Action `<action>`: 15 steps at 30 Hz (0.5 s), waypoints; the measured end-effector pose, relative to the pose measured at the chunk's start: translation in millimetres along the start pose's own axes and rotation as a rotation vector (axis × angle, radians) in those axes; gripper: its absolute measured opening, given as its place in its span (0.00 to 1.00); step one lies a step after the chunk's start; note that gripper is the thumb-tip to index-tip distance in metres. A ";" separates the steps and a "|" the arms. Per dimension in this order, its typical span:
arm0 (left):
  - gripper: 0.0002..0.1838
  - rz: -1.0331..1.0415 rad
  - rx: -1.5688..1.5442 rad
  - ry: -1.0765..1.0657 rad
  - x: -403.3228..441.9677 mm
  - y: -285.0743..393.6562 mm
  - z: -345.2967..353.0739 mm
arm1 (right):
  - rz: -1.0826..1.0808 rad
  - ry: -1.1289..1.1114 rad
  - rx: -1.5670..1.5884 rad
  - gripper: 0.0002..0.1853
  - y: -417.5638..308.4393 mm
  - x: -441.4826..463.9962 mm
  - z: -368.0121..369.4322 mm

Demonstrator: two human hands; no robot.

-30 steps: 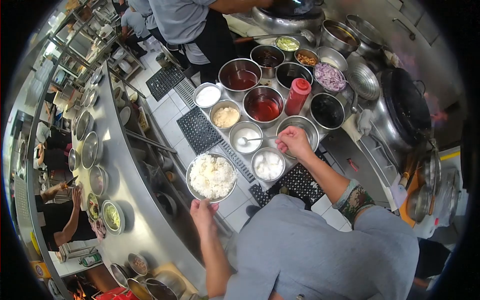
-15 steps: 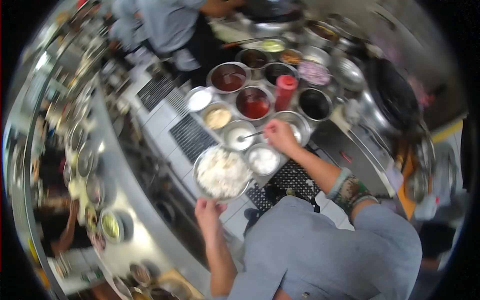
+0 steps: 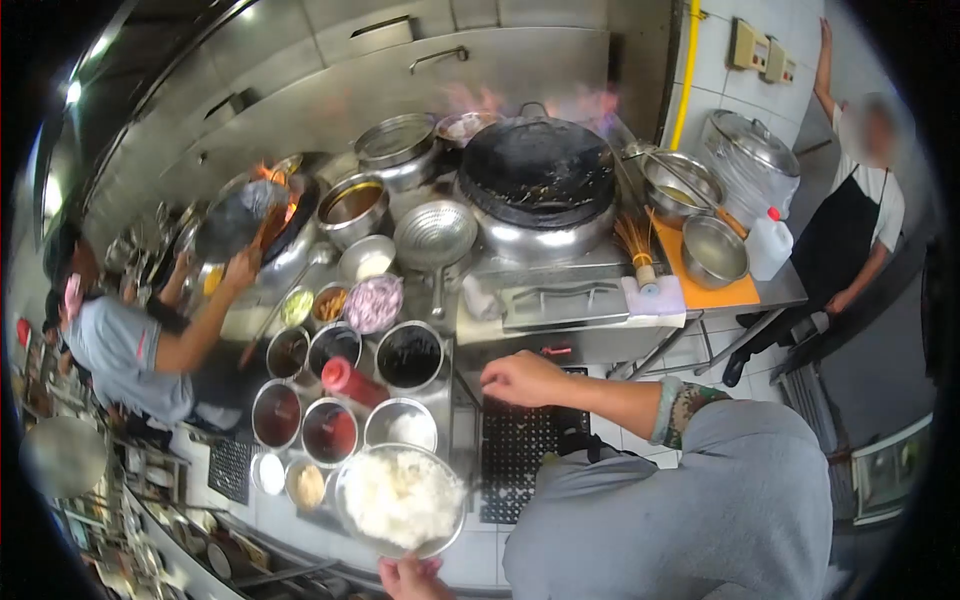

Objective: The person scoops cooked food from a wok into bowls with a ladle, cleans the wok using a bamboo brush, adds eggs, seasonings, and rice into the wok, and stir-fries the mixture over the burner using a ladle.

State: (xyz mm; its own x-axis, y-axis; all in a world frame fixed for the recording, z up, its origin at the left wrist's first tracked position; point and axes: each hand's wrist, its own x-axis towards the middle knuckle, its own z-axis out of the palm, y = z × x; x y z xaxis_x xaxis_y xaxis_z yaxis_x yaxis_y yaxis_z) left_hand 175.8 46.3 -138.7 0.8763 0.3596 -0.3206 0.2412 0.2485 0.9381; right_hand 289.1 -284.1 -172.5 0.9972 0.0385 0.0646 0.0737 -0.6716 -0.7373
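Note:
My left hand [image 3: 410, 580] is at the bottom of the view, its fingers closed on the near rim of a metal bowl of white rice [image 3: 400, 497]. The bowl is in front of several seasoning containers and partly hides them. My right hand [image 3: 522, 380] hangs in the air to the right of the containers, with loosely bent fingers and nothing visible in them. Nearest to it are a pot of dark sauce [image 3: 410, 356] and a metal bowl of white seasoning [image 3: 402, 428]. A red squeeze bottle [image 3: 352, 382] lies tilted among the pots.
A large black wok [image 3: 538, 172] sits on the stove ahead, with a perforated ladle [image 3: 436, 238] beside it. A bamboo brush [image 3: 636, 248] and an orange board [image 3: 698, 268] are at right. A co-worker [image 3: 135, 345] cooks at left; another person [image 3: 858, 210] stands at right.
The view has turned toward the stove. My right hand has left the white seasoning container and the spoon is no longer in it. My left hand still has the rice bowl.

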 end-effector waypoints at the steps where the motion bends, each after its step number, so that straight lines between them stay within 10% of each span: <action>1: 0.04 0.080 0.043 -0.008 -0.4 3.3 31.9 | 0.017 0.090 0.005 0.14 18.4 -1.8 -21.5; 4: 0.08 -0.073 -0.019 0.195 21.2 6.2 131.3 | 0.230 0.250 -0.054 0.13 85.1 -6.5 -98.4; 5: 0.03 -0.042 -0.072 -0.151 53.9 -9.8 136.0 | 0.296 0.357 -0.042 0.13 106.4 -14.8 -131.8; 10: 0.08 -0.075 -0.024 -0.340 143.5 -21.0 309.6 | 0.577 0.961 -0.347 0.13 217.0 -78.9 -311.4; 15: 0.07 0.105 0.176 -0.484 288.3 -85.9 433.3 | 0.898 0.726 -0.731 0.14 306.2 -127.4 -391.6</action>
State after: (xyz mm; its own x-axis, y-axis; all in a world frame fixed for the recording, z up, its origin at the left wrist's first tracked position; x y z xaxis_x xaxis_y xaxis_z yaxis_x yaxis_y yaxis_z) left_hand 588.4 -261.1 -255.0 0.9818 -0.0925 -0.1660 0.1722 0.0634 0.9830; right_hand 178.7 -784.4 -143.1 0.4485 -0.8555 0.2589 -0.8397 -0.5025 -0.2060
